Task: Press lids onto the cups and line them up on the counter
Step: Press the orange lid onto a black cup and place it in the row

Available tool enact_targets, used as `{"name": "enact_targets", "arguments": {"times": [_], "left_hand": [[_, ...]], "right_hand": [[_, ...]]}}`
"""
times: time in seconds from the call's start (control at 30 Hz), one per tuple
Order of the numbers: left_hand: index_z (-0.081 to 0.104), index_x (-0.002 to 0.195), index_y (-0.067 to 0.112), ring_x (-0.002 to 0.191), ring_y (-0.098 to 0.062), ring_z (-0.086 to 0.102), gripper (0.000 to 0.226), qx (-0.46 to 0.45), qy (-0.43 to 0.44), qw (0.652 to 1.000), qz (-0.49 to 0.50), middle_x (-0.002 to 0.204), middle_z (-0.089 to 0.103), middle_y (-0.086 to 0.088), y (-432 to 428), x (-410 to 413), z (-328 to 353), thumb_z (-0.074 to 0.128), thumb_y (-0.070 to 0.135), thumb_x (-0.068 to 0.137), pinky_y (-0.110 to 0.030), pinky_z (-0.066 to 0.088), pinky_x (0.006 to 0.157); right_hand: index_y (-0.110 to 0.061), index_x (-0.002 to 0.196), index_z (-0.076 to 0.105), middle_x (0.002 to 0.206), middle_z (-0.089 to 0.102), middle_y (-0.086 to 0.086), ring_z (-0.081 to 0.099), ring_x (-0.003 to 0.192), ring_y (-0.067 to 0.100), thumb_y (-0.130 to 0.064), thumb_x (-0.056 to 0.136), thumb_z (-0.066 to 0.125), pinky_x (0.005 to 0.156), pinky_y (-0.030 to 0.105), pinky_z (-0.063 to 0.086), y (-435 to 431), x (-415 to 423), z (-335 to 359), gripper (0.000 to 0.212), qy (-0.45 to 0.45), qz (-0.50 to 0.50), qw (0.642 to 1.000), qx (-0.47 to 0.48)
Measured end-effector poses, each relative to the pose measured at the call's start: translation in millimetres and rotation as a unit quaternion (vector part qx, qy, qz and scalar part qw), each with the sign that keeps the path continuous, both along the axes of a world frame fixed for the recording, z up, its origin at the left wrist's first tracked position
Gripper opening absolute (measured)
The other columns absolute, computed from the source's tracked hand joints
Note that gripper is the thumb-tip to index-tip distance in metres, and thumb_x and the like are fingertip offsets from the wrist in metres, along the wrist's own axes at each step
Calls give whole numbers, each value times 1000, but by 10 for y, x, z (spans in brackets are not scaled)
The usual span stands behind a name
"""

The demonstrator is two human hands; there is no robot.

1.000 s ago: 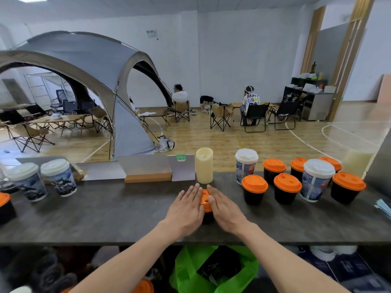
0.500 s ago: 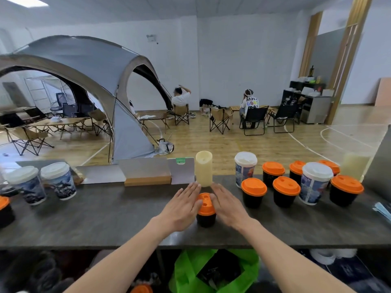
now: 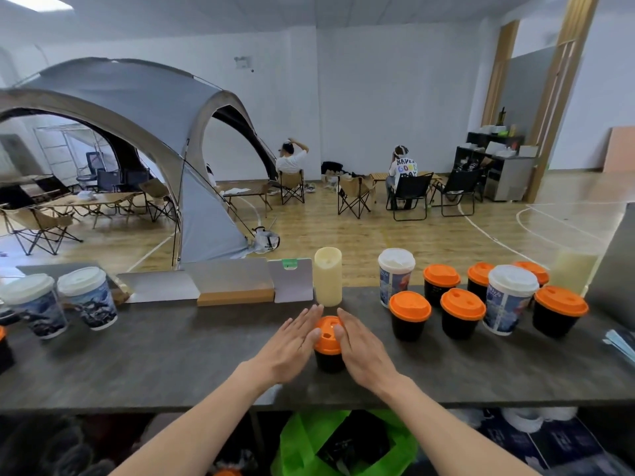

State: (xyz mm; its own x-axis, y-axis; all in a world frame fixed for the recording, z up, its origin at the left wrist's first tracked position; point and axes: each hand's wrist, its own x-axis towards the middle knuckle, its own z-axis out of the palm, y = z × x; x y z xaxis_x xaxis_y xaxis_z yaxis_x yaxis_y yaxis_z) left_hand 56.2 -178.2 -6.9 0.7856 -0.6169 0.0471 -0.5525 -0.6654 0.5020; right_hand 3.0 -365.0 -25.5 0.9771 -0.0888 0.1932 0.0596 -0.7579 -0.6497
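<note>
— Since a second ago, left hand (image 3: 290, 345) and right hand (image 3: 364, 352) have slid apart, baring more of the orange lid (image 3: 328, 334)?
— Yes. Fingers straight, both pressing flat against its sides, gripping nothing.
— And the cup (image 3: 329, 362)?
— Mid-counter (image 3: 171, 355), just near of the candle (image 3: 328, 276), left of the lidded cups (image 3: 409, 316).

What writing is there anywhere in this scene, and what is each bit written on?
"HAVE", "GOOD", "DAY": in coloured letters on the back of a seated person's white T-shirt; the bottom word is partly cut off by the chair.
Printed cup with the white lid: lettering near the rim, too blurred to read.
Black cup in the back row: a tiny pale mark, too small to read.
White bag on the floor: dark print, too blurred to read.
</note>
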Motion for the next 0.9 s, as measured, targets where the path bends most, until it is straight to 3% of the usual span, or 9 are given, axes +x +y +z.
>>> {"name": "enact_targets", "arguments": {"times": [0.07,0.13,0.23,0.37,0.47,0.57,0.63,0.8,0.9], "left_hand": [[6,162,35,147,10,-1,55,-68,18,997,32,163,3,23,47,-97,-28,20,47,110,-17,-3,121],[12,162,34,149,5,9,57,-115,35,991,51,163,11,22,98,-154,-111,28,47,109,-19,5,122],[19,162,27,147,-3,31,68,-163,79,981,66,164,31,11,62,-175,-230,54,28,103,-24,29,120],[33,155,23,130,-3,51,70,-209,90,969,91,149,50,5,-97,-229,-172,66,12,95,-6,46,88],[47,141,26,110,2,63,56,-296,74,945,116,130,65,1,-145,-171,18,70,10,93,-20,54,94],[45,142,23,108,-12,67,52,-385,140,904,125,121,66,0,-171,-188,281,69,22,96,-39,58,96],[43,142,23,106,-19,71,50,-433,191,871,129,123,65,-4,-194,-225,393,65,31,98,-38,60,90],[52,133,13,101,-26,75,36,-518,260,797,168,124,68,-14,-262,-254,466,64,20,100,-39,63,79],[57,125,12,102,-25,75,38,-533,251,791,165,123,69,-14,-276,-283,464,73,23,92,-39,63,82]], "right_hand": [[-31,159,21,165,24,-11,28,147,4,-56,105,30,121,30,23,-89,-52,-67,61,-19,2,996,91],[-33,158,23,162,29,-11,37,139,-2,-51,104,41,118,29,30,-165,-123,-157,60,-48,-18,988,145],[-31,156,26,156,39,-12,43,134,-3,-37,95,62,113,30,39,-198,-199,-270,71,-37,-5,992,125],[-27,153,33,150,48,-11,45,133,-1,-34,86,75,113,25,39,-125,-156,-216,79,-50,-5,993,107],[-27,146,40,129,58,-16,57,113,-3,-40,87,76,98,22,47,-118,-92,79,70,-82,-32,982,169],[-24,131,47,115,67,-9,63,102,-1,-49,85,76,91,25,53,-152,-2,417,60,-103,-72,963,237],[-22,122,51,110,71,-5,66,100,4,-55,84,73,90,33,57,-173,49,567,54,-99,-84,955,266],[-22,114,61,101,71,-5,69,92,12,-60,90,61,83,44,60,-155,60,599,45,-87,-83,958,261],[-22,119,63,106,69,-11,67,98,9,-63,92,57,86,38,59,-125,4,587,50,-89,-83,966,229]]}}
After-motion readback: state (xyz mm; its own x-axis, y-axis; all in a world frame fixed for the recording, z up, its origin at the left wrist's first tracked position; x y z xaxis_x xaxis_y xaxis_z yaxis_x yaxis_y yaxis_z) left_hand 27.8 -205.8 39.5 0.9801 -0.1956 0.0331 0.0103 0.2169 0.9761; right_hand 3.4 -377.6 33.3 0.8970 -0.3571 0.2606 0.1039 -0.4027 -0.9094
